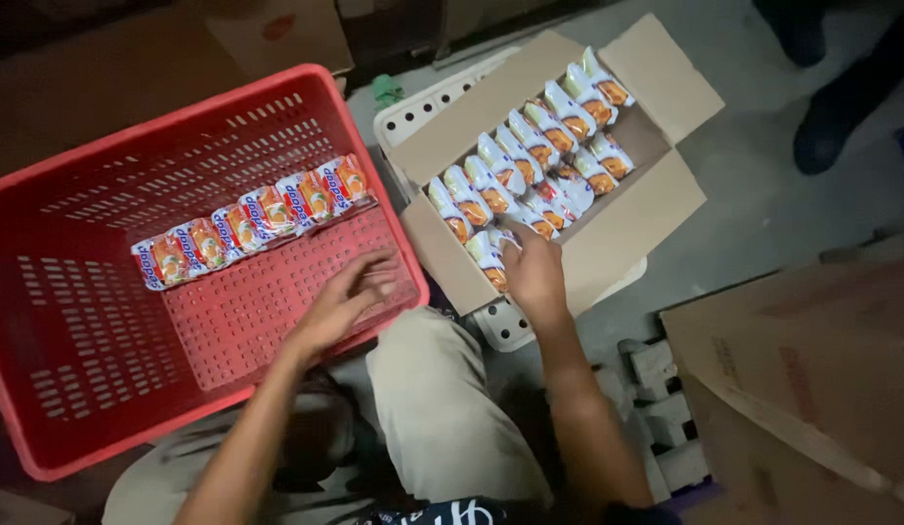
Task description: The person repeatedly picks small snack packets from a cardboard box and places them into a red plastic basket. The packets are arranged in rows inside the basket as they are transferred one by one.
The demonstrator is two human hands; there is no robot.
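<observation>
Hands split: our left hand (347, 297) flat, fingers spread, holding nothing, resting on red crate (44, 418) floor below row of snack packets (253, 222). Our right hand (533, 275) closed around packet (489, 255) at near end of cardboard box (622, 228), right of crate. We judge: lift packet straight up, avoid crushing neighbours, set it flush against row.

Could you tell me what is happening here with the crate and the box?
A person sits between a red crate and an open cardboard box. The right hand reaches into the box, on the snack packets standing there. The left hand rests, seemingly empty, on the crate floor. A row of packets lines the crate's far wall.
</observation>
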